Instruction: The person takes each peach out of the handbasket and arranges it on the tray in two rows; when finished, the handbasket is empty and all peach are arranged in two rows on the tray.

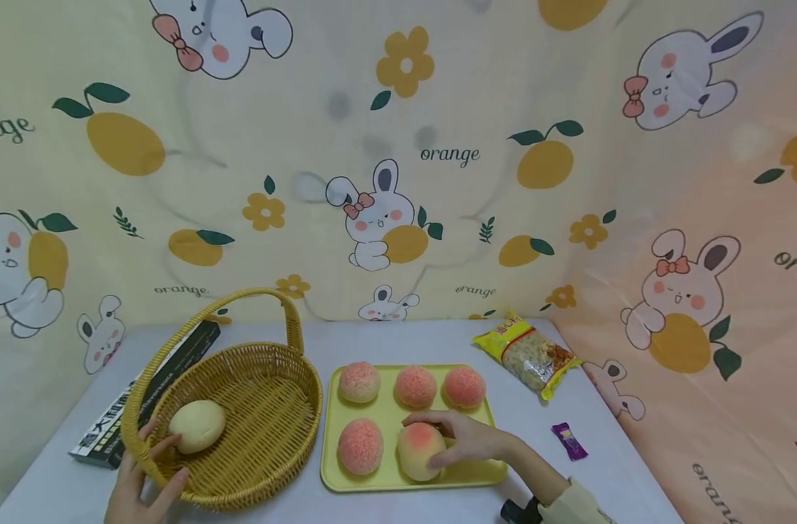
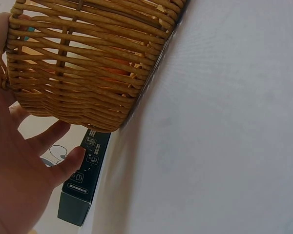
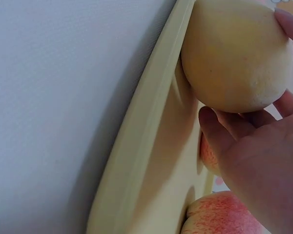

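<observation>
My left hand (image 1: 139, 480) grips the rim of a woven yellow basket (image 1: 274, 466) at the foot of its tall handle, some fingers reaching inside. In the basket lies a pale yellow peach (image 1: 198, 426), close to those fingers. My right hand (image 1: 466, 440) holds a yellow peach with a pink blush (image 1: 418, 455), thumb on the near side and fingers over the far side. That peach sits over the front of a yellow tray (image 1: 477, 473); the right wrist view shows its pale underside close to the tray's edge. Several pinker peaches (image 1: 361, 446) rest on the tray.
Behind the basket's left side lies a long dark box (image 1: 103, 437) with white print. A yellow snack bag (image 1: 528, 354) is at the back right, and a small purple packet (image 1: 570, 441) lies right of the tray. A printed cloth (image 1: 464, 240) hangs behind the table.
</observation>
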The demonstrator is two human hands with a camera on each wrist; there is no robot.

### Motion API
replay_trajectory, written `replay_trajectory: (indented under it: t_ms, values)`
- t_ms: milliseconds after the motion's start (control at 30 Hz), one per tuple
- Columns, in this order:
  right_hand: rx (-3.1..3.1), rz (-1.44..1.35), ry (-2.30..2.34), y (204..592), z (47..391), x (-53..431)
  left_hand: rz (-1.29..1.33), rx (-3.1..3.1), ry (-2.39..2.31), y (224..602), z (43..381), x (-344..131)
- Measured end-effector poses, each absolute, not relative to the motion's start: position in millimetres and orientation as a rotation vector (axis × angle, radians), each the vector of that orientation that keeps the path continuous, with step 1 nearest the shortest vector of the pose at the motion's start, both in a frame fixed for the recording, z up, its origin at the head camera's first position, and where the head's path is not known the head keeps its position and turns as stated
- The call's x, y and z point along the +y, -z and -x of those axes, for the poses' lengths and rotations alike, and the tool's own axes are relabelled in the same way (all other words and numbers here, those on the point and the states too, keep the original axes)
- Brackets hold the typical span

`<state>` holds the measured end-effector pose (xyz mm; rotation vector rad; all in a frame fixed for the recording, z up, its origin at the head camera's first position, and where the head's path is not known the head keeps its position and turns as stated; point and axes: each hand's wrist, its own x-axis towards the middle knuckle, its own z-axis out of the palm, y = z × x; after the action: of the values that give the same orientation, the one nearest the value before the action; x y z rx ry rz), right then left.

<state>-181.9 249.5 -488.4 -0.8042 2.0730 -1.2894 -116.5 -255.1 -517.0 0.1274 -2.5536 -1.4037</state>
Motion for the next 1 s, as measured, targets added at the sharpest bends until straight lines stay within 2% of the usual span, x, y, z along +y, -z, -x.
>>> replay_trajectory:
  t_ms: [367, 600, 800, 1000]
  values:
    - [2.059, 0.831, 1.287, 487.5, 183.0, 244.2, -0.093, -2.55, 1.396, 517.4, 114.9, -262.4]
    - [2.075, 0.919, 1.255, 463.0, 197.5, 236.5, -0.059, -2.53, 1.37, 517.6, 114.4, -260.9]
    - [2.061, 1.127, 1.23, 432.4, 218.1, 191.0, -0.079, -2.54, 1.362, 518.4, 114.4, -264.0]
    - [2.054, 1.211, 1.159, 419.8, 232.9, 125.2, -0.029, -2.522, 1.341, 518.2, 116.3, -262.3]
